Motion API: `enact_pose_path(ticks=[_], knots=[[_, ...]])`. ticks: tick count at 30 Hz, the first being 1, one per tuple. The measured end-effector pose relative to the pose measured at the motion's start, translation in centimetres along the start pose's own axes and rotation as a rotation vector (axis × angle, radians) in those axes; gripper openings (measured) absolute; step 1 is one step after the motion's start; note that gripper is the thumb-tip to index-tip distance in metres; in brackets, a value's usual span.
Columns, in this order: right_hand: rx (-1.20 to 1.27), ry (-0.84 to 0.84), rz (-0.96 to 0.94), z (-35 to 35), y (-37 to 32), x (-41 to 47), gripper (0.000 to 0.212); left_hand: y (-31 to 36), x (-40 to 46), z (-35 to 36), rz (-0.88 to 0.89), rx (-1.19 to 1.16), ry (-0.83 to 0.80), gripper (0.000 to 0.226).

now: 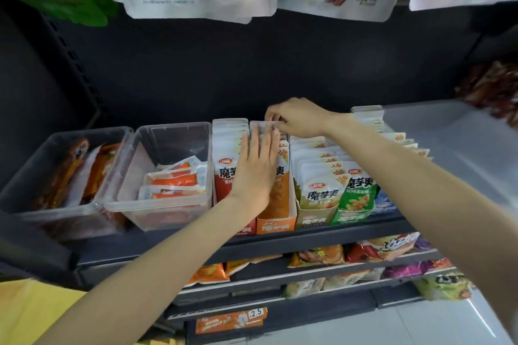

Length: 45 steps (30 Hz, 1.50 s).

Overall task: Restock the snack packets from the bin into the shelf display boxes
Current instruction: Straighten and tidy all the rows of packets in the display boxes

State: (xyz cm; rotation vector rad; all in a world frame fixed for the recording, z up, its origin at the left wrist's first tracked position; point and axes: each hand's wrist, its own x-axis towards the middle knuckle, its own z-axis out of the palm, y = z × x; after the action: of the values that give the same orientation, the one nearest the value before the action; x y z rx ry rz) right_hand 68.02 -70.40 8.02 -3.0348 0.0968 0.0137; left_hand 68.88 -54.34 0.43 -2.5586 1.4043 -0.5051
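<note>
Nearly full: left hand (256,168) flat on orange packets (279,190); right hand (297,117) pinches far packet (259,126); clear bin (168,176) part-stocked.

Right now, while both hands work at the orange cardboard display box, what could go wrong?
1. The left hand presses flat on the upright orange snack packets; if it lifts, the row may tip forward.
2. The right hand pinches a packet at the back of the orange cardboard display box; forcing it into the full row could crumple it.
</note>
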Motion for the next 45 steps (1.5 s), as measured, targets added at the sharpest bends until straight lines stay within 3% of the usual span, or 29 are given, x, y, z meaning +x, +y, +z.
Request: enact_pose_path(ticks=[5,9,12,14,17,19,23,28,32,40,45], knots=[[-0.019,0.127,0.008,1.0,0.4,0.1,0.019,-0.2,-0.4,0.7,0.017,-0.043,0.062,0.100],[-0.047,0.046,0.018,1.3,0.7,0.3,0.031,-0.5,-0.1,0.7,0.038,-0.030,0.047,0.105],[0.073,0.198,0.025,0.2,1.3,-0.8,0.038,-1.5,-0.2,0.7,0.066,-0.257,0.060,0.110],[0.163,0.352,0.035,-0.7,1.6,-2.4,0.036,-2.7,-0.4,0.4,0.012,-0.505,0.174,0.099],[0.150,0.392,-0.012,-0.5,1.4,-4.6,0.026,-4.8,-0.1,-0.5,-0.110,-0.746,0.412,0.062],[0.042,0.347,-0.059,0.6,0.9,-4.9,0.023,-5.9,0.5,-0.3,-0.063,-0.665,0.416,0.055],[-0.148,0.299,-0.051,1.7,-0.3,-3.7,0.028,-5.4,0.9,0.0,0.113,-0.349,0.225,0.090],[-0.284,0.314,-0.015,1.0,-0.6,-1.9,0.023,-3.9,0.5,0.0,0.037,-0.196,0.034,0.119],[-0.229,0.296,-0.020,0.4,-0.4,-1.5,0.016,-2.7,0.5,0.2,-0.027,-0.150,0.045,0.116],[-0.147,0.243,-0.013,1.0,-0.2,-2.0,0.023,-1.2,-0.3,0.7,0.017,-0.030,0.060,0.108],[-0.280,0.313,0.026,2.3,-0.6,-1.4,0.024,-0.8,-0.6,0.7,-0.029,-0.017,0.104,0.098]])
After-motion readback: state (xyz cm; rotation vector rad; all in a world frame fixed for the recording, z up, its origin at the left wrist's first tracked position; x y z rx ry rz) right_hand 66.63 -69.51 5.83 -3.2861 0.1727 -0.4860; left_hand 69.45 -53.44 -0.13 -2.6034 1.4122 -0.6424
